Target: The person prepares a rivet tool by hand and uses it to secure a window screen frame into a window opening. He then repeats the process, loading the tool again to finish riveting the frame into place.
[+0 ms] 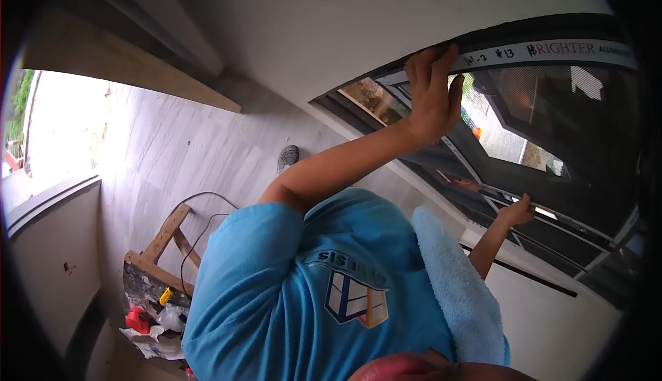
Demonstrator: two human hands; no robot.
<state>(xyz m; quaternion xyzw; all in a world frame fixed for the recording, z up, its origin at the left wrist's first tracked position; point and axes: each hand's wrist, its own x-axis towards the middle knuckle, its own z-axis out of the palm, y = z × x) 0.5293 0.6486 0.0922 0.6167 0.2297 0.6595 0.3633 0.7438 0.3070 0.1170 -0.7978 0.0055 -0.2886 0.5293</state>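
A mesh window screen (552, 91) in a metal frame stands in the window opening at the upper right. A pale strip (562, 51) along its edge bears the printed word "BRIGHTER" and handwritten marks including "#13". My left hand (434, 95) reaches up to the frame's near upper corner, with its fingers bent onto the edge and slightly apart. Lower down, my right hand (517, 212) is closed on the bar along the opposite edge of the screen, its fingers partly hidden. Through the mesh, bright outdoor areas show.
A light-blue towel (458, 291) hangs over my right shoulder. On the left, a wooden stand (165, 243) holds a red object (138, 320), a yellow object (165, 296) and crumpled plastic. A dark cable (189, 243) runs beside it over the tiled floor (207, 133).
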